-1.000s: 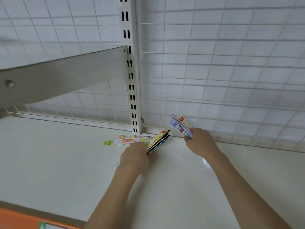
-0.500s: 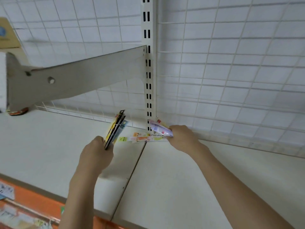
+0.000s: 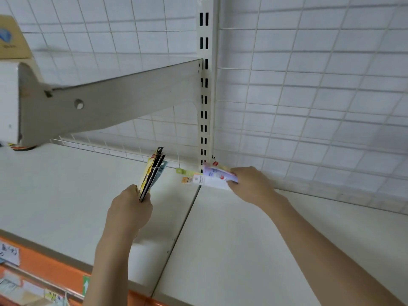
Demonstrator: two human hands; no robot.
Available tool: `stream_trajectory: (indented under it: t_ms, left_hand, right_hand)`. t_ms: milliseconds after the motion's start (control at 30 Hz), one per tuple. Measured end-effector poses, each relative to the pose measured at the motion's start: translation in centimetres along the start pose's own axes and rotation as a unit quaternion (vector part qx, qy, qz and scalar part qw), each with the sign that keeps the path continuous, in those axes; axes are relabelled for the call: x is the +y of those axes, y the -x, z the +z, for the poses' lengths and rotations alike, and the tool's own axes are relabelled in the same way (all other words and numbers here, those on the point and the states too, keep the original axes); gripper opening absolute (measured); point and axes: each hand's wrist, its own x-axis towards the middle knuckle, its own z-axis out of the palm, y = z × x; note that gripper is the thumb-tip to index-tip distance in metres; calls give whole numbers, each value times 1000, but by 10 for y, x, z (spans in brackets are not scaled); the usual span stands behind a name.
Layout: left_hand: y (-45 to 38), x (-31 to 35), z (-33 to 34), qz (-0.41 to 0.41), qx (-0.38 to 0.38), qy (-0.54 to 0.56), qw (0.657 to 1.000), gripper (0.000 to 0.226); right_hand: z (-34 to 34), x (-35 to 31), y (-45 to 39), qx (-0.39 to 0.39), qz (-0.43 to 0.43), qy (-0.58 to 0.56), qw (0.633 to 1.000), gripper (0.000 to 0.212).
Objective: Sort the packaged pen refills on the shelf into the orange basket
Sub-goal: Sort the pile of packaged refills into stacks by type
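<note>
Head view: left hand [image 3: 130,206] is closed round a fanned stack of refill packs [image 3: 152,173], held upright off the shelf [image 3: 66,191], yellow and black edges showing. Right hand [image 3: 249,184] reaches to the back corner by the slotted upright [image 3: 205,107], fingers closed on a pale purple/white pack [image 3: 218,174]. That pack sits on or just above the flat packs [image 3: 194,178] lying at the foot of the upright, w/ green and orange tabs pointing left; can't tell if it's lifted clear yet. Wire grid back panel [image 3: 309,96] behind, bracket [image 3: 110,102] of the upper shelf to the left.

Step, as I judge it: gathering stage, both hands collecting packs from the corner, nothing dropped off. Orange basket isn't clearly in view; an orange strip [image 3: 50,268] at lower left could be shelf edging, can't say.

Next move probably needs: pull the right-hand pack free w/o dragging the ones beneath, pick up the remaining flat packs, then carry both handfuls down to the basket.
</note>
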Motion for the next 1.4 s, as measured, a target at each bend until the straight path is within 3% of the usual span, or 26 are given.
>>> stream_trajectory:
  t_ms: [333,733,1000,1267,1400]
  left_hand:
    - [-5,1,5,1,-7,-7,1000,22]
    - [-14,-5,9,-13,-10,-14,1000,24]
    - [-16,-3,13,-14,-17,-14,1000,23]
    - [-14,-1,14,-5,-24,-13,1000,23]
    - [-13,5,16,16,-17,1,1000,23]
  right_hand:
    - [-8,17,-10,-47,34,-19,998,14]
    - [8,6,-32,-97,42,37,994,52]
    - [14,0,-35,-146,-15,46,988,61]
    - [2,-9,-35,-235,0,41,971,26]
    - [-3,-19,-21,-220,-3,117,968,34]
